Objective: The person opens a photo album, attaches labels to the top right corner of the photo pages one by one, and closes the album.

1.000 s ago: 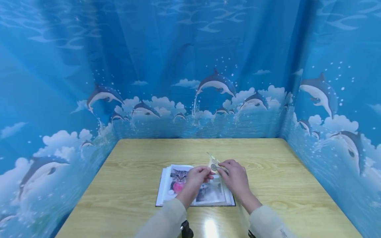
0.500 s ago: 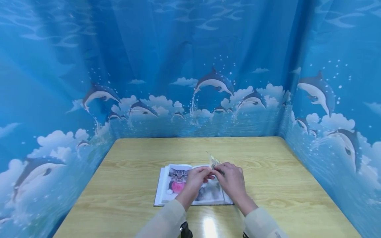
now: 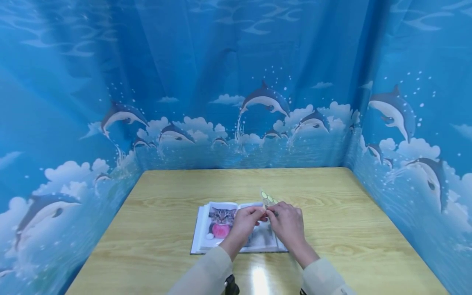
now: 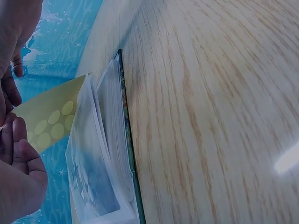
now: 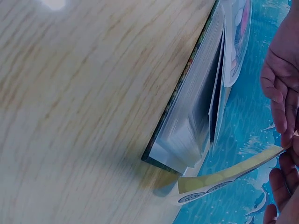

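Observation:
A small yellow-green sticker sheet with round stickers stands upright over an open book showing cat pictures. My left hand and right hand meet at the sheet's lower end, and both pinch it just above the book's right page. In the left wrist view the sticker sheet shows pale round dots, and my left hand's fingers pinch its left end beside the book's page edges. In the right wrist view the sticker sheet curves from my right hand toward the book's corner.
The book lies near the front middle of a light wooden table. Blue dolphin-print curtains close in the back, left and right sides. A bright light reflection sits on the table near my sleeves.
The hands have drawn closer together and lower over the book. The sticker sheet has turned, so its round stickers now face the head camera.

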{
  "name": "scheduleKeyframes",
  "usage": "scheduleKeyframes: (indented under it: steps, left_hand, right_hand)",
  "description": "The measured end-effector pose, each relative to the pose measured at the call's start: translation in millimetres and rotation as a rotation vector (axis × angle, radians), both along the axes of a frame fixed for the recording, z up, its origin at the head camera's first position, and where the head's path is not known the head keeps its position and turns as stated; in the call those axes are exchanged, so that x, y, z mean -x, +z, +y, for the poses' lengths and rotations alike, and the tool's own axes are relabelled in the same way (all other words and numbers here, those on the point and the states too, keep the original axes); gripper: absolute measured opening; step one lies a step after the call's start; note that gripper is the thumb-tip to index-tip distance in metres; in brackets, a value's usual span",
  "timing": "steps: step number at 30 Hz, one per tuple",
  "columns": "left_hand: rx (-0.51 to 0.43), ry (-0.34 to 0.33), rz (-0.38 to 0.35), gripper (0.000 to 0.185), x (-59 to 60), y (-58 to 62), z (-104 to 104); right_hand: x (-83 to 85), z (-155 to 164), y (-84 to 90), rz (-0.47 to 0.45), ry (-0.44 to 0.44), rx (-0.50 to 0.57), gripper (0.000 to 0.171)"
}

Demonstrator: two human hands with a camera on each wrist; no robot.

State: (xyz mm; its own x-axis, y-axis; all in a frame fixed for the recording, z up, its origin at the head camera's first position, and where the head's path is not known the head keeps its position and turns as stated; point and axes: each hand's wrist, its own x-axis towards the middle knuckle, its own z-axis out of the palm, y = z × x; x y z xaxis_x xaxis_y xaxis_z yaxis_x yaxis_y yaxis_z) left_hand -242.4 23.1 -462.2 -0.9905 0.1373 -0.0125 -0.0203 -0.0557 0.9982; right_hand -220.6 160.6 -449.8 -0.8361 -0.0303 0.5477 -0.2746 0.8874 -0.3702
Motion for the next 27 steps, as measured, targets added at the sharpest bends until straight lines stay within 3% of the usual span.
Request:
scheduleKeyframes:
  steps: [9, 21, 27]
  left_hand:
    - [0.034, -0.032, 0.008, 0.023, -2.3, -1.8, -0.6]
    - [-0.003, -0.026, -0.016, 0.024, -1.7, -3.3, -1.3]
    - [0.021, -0.041, -0.002, 0.023, -3.4, -1.7, -1.1]
  right_hand:
    - [0.4, 1.2, -3.2, 0.012, 0.001, 0.061, 0.007]
    - [-0.7, 1.6, -5.4, -0.122, 0.055, 0.246, 0.019]
    - [-0.5, 1.0, -8.4, -0.104, 0.019, 0.231, 0.016]
